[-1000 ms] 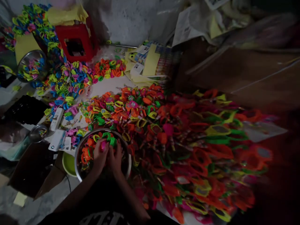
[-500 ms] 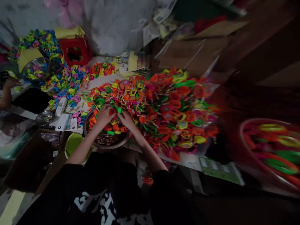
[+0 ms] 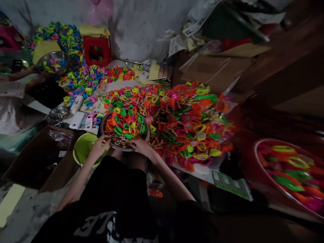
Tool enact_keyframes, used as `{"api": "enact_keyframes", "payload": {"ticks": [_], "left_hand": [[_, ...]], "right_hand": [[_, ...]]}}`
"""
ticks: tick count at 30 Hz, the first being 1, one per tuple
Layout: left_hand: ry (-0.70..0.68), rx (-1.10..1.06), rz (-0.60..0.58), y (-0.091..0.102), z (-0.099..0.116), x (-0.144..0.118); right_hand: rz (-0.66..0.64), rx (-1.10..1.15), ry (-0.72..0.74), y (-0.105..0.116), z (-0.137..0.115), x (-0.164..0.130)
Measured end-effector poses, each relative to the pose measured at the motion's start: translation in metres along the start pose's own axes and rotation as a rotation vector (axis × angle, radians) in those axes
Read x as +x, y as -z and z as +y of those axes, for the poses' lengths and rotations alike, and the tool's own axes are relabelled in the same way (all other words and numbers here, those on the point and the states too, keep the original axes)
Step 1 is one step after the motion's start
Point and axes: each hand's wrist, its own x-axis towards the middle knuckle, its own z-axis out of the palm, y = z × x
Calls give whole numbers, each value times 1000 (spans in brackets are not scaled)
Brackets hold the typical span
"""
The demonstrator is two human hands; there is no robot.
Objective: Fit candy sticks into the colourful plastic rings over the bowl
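A huge heap of bright plastic pieces [image 3: 182, 121] spreads across the floor, and a red basin [image 3: 255, 152] at far right holds more of them. Nearer in, the metal bowl [image 3: 146, 135] is full of orange, green and yellow rings, with a lime green bowl [image 3: 83, 152] just beside it. Both hands were deep in the rings half a second ago; now the left hand [image 3: 99, 146] and right hand [image 3: 141, 145] sit at the near rim, fingers curled on its edge.
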Motion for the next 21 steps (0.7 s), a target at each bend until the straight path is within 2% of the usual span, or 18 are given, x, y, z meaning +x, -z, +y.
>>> {"api": "enact_keyframes", "payload": {"ticks": [4,10,15,18,21], "left_hand": [[-106,109,-4,-8,-5,-10],[-92,80,-56,-23,-21,-17],[-77,48,-87,-23,-22,-18],[-72,0,-83,-22,-22,-18],[-60,0,-83,-23,-23,-19]], "right_hand": [[-79,-38,63,2,-6,13],[-153,-264,36,5,-13,19],[-229,-218,-1,3,-14,32],[-211,-224,-16,5,-14,38],[-174,-199,36,10,-14,39]]}}
